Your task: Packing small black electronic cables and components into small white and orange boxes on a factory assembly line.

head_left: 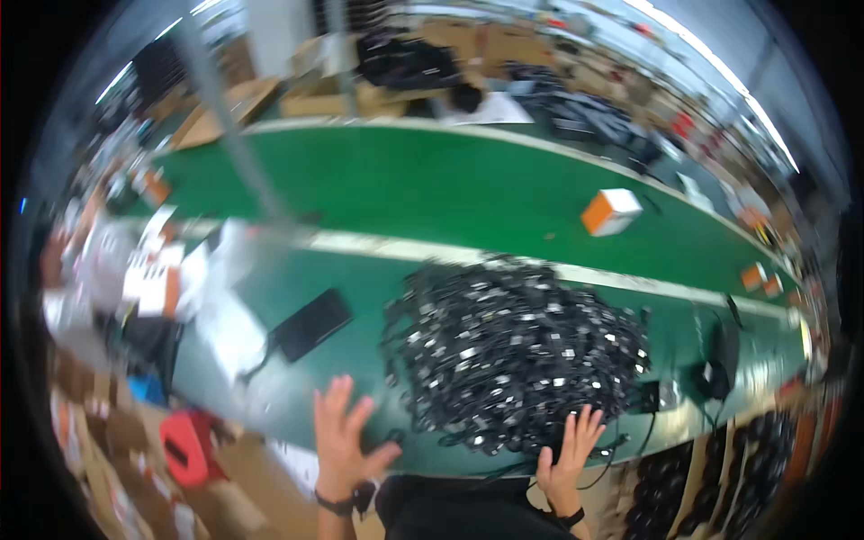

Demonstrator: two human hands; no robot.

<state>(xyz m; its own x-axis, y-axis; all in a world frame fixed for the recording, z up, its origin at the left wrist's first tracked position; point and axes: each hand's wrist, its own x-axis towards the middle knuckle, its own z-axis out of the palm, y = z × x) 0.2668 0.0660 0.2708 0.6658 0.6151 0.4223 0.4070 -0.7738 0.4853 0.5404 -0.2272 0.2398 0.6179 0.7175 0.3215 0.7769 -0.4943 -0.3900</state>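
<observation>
A big heap of black cables (522,355) with small shiny metal ends covers the middle of the green worktable (378,288). My left hand (345,432) is held up at the near edge, left of the heap, fingers spread and nothing in it. At the heap's near right side my right hand (571,450) is likewise open and empty, with its fingertips close to the cables; whether they touch, I cannot tell. Beyond my left hand lies a flat black rectangular device (311,325) with a cord. The picture is somewhat blurred.
A green conveyor belt (432,180) runs behind the table, carrying an orange and white box (612,212). Clear plastic bags (225,315) lie at the left. A black adapter-like thing (714,378) with cords sits at the right. A red container (191,447) stands among cartons at lower left.
</observation>
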